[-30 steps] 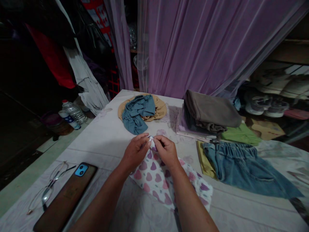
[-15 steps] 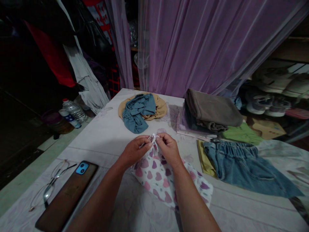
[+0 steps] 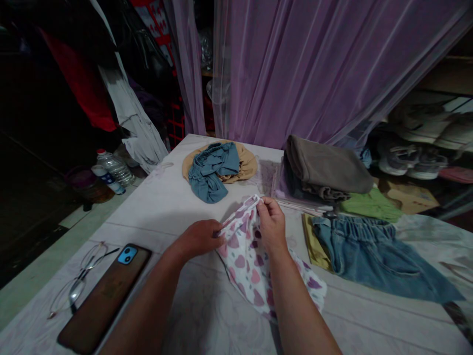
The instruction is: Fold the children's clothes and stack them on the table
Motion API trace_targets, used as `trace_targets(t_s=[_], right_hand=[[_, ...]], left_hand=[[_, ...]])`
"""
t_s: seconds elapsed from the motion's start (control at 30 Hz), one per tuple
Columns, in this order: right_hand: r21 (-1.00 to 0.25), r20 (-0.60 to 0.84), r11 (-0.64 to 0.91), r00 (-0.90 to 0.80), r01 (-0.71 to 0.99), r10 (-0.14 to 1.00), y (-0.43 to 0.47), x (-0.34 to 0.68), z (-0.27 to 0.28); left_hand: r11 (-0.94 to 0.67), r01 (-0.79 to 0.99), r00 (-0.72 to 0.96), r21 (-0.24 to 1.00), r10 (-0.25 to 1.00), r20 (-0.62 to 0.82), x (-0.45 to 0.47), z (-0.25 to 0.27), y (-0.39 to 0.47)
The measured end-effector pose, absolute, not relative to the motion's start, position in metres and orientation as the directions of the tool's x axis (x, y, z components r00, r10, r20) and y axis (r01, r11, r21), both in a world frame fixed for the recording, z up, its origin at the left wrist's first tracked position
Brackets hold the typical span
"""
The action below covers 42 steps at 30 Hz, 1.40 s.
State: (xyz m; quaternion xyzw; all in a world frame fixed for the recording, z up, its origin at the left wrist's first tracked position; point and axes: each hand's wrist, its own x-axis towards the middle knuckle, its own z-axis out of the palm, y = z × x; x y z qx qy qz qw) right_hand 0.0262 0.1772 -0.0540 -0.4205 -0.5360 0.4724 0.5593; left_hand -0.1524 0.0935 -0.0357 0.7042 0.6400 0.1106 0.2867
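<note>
Heart-printed cloth (image 3: 251, 256) lies on the table (image 3: 166, 217), its top edge pinched between your left hand (image 3: 199, 237) and right hand (image 3: 272, 224); uneven pulling could let the hem slip free.

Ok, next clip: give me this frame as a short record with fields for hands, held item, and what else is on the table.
left hand: pinches the near edge of the heart-print cloth
right hand: pinches its far edge, lifted
cloth: partly on the table, spread between the hands
left side: phone, glasses
far side: blue garment on tan cloth
right side: folded pile, denim shorts
</note>
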Motion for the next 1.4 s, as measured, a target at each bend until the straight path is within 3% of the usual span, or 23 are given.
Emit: trace_targets(t_s=[0.33,0.53,0.77,0.9,1.0,1.07,1.23,1.4], right_hand=[[-0.939,0.055,0.078,0.078,-0.335,0.995,0.184,0.037,-0.059],[-0.939,0.089,0.120,0.112,-0.321,0.990,0.187,0.038,-0.055],[-0.914,0.022,0.080,0.148,-0.398,0.989,0.191,0.040,-0.055],[-0.921,0.064,0.127,0.180,-0.369,0.982,0.190,0.037,-0.055],[-0.938,0.101,0.138,0.131,-0.319,0.986,0.185,0.033,-0.053],[-0.956,0.138,0.152,0.071,-0.250,0.988,0.179,0.029,-0.049],[-0.969,0.234,0.221,-0.131,-0.110,0.963,0.165,0.021,-0.040],[-0.969,0.249,0.235,-0.268,-0.082,0.931,0.158,0.017,-0.037]], left_hand=[[0.055,0.688,0.157,0.723,0.962,-0.223,-0.168,-0.013,0.086],[0.107,0.698,0.001,0.708,0.989,-0.150,-0.165,-0.002,0.078],[0.125,0.732,-0.083,0.669,0.992,-0.094,-0.155,0.013,0.072],[0.149,0.776,-0.097,0.612,0.988,-0.117,-0.157,0.008,0.072],[0.138,0.852,-0.070,0.506,0.986,-0.150,-0.159,-0.003,0.073],[0.099,0.869,-0.060,0.485,0.994,-0.096,-0.156,-0.009,0.074],[-0.085,0.779,-0.050,0.621,0.979,0.196,-0.134,-0.015,0.083],[-0.045,0.666,-0.133,0.745,0.975,0.178,-0.122,-0.014,0.090]])
